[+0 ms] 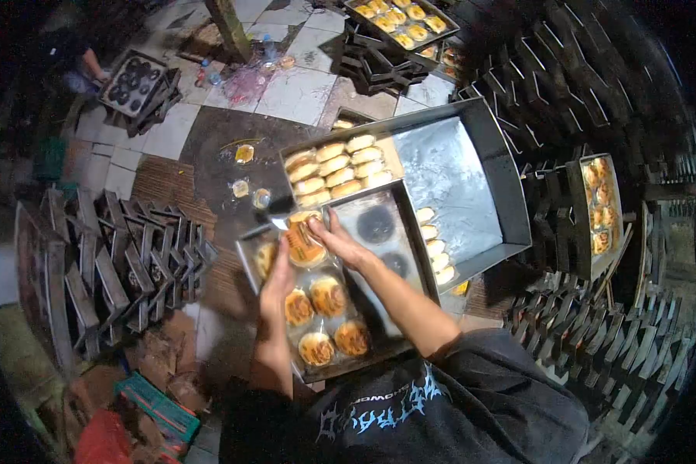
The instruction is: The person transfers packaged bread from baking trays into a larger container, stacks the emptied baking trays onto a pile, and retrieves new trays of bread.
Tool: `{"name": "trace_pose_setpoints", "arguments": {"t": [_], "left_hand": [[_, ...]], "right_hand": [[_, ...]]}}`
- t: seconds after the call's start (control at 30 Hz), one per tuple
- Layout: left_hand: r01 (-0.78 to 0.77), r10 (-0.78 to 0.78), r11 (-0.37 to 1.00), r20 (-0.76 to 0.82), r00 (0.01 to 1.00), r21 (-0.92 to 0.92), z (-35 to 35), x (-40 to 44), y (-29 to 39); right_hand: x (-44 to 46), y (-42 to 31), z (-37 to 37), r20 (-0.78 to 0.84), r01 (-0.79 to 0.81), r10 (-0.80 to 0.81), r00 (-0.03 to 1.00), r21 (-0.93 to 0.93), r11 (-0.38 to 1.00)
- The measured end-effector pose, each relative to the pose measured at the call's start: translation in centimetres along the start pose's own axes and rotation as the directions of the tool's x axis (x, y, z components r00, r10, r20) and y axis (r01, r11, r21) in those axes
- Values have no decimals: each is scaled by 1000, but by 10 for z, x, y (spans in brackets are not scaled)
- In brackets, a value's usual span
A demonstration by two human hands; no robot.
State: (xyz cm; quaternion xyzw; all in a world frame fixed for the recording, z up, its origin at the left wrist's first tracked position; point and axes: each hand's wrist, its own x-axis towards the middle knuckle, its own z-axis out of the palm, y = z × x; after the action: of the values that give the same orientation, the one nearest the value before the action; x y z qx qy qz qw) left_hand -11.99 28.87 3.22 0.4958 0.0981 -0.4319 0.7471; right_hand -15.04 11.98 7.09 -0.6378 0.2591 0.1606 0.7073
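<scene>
My left hand (280, 272) and my right hand (339, 241) hold a round browned bun (306, 249) in clear wrapping between them, with the fingers closed round its two sides. It is above the upper left part of a dark metal tray (294, 370). Several wrapped buns (327, 295) lie in the left half of that tray, and dark round marks show on its bare right half. Behind it a large deep metal box (448, 170) holds rows of stacked pale buns (334, 166) at the left and a shorter row (437, 255) along its near side.
Stacked trays (120, 271) stand at the left, others (595, 332) at the right. Trays of buns (410, 31) are at the top and at the far right (599, 205). A co-worker's hand (99, 73) touches a tray (134, 85) at upper left. A post (228, 31) stands behind.
</scene>
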Motion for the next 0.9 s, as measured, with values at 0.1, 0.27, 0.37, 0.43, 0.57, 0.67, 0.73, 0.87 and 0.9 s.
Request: {"name": "trace_pose_setpoints", "arguments": {"t": [0.1,0.27,0.37,0.43,0.57,0.67,0.73,0.87,0.9], "left_hand": [[-134,137,990,53,989,-48,80,-33,26],[-109,118,993,369,922,-44,204,-8,8],[-202,151,966,281,948,163,299,34,22],[24,-32,999,190,981,43,337,105,22],[-150,118,984,285,951,93,299,240,-60],[-10,2,997,101,995,73,295,265,-62],[21,-20,998,-17,1000,55,291,270,-66],[-39,81,984,-237,968,176,270,263,-93],[-60,135,965,-285,949,256,270,258,-104]], "right_hand": [[-35,-25,-25,71,-1,-17,997,250,968],[-133,-79,-147,48,208,-221,974,195,958],[-113,-74,-247,-106,246,-223,969,390,887],[-65,-83,-297,-185,108,-27,982,447,888],[58,-12,-355,156,-212,149,977,818,535],[113,44,-366,416,-604,450,790,654,456],[141,74,-366,415,-740,618,668,462,489],[135,78,-354,295,-416,296,908,572,707],[144,82,-349,283,-288,153,947,535,794]]}}
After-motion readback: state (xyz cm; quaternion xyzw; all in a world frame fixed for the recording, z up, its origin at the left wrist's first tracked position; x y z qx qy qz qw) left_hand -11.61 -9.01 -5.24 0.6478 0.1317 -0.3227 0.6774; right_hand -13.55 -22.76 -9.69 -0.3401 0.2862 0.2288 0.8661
